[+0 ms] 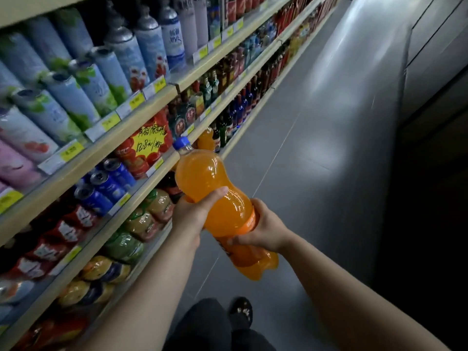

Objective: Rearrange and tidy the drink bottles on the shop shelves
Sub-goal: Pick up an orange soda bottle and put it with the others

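Observation:
A large orange soda bottle with a blue cap is tilted in the aisle, cap pointing toward the shelves. My left hand grips its waist from the shelf side. My right hand holds its lower part around the orange label. A second orange bottle stands at the edge of a lower shelf, just beyond the cap. The shelves run along the left, full of drinks.
Tall pale-blue bottles fill the top shelf, blue cans and red packs the middle, green and brown bottles lower down. A yellow-red price sign hangs on the shelf edge. Grey aisle floor stretches right.

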Demonstrator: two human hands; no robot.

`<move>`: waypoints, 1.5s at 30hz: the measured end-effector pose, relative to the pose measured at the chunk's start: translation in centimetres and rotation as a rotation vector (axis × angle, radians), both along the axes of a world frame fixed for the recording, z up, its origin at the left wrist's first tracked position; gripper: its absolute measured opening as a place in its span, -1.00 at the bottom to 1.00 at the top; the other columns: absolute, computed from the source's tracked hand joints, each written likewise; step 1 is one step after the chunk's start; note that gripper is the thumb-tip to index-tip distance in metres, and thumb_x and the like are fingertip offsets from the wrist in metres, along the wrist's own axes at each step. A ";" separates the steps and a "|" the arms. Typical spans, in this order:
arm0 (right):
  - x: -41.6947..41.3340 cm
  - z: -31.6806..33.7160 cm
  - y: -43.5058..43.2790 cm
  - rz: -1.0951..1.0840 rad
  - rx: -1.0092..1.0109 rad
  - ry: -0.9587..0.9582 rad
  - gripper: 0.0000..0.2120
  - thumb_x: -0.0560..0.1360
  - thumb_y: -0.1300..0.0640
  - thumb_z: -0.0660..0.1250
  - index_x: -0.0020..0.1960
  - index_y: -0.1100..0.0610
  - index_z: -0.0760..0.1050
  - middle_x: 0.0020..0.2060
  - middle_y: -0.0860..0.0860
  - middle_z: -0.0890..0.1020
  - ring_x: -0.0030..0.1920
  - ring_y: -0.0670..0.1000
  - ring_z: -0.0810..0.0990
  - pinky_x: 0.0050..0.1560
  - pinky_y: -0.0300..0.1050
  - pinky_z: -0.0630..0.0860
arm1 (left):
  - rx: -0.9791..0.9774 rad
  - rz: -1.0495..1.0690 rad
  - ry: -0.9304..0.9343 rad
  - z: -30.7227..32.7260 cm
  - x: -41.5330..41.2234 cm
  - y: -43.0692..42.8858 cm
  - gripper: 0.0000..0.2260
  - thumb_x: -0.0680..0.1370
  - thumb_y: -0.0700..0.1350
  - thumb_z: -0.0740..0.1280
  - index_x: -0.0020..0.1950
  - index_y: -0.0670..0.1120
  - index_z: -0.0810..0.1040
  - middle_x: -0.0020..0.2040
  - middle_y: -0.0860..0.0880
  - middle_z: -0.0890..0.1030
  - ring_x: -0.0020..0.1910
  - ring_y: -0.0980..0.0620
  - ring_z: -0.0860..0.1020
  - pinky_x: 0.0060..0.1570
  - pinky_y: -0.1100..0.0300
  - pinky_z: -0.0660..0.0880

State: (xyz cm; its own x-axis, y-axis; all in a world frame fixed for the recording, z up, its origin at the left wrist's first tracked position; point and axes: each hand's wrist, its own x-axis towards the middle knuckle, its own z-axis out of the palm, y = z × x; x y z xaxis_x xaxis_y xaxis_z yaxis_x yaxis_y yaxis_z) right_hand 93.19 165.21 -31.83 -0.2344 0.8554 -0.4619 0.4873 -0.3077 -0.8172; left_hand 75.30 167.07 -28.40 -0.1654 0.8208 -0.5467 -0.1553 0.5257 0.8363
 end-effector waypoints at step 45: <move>4.6 -51.5 55.7 0.842 -0.161 -0.017 0.03 0.12 -0.13 0.61 0.42 -0.22 0.09 0.15 -0.22 0.40 0.26 -0.02 0.40 0.17 0.01 0.39 | -0.129 0.794 0.300 -50.3 9.9 43.1 -0.43 -0.04 0.36 0.52 -0.08 0.30 0.53 0.01 0.20 0.62 0.05 0.04 0.58 0.06 -0.06 0.53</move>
State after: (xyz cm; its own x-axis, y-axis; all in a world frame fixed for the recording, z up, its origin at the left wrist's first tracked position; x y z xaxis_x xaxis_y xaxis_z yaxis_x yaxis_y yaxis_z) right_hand 97.79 220.93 -83.35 -0.7541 0.3230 -0.5719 0.6172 0.0509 -0.7851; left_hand 85.18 210.13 -78.68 -0.8173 0.3349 -0.4690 -0.2992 0.4490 0.8419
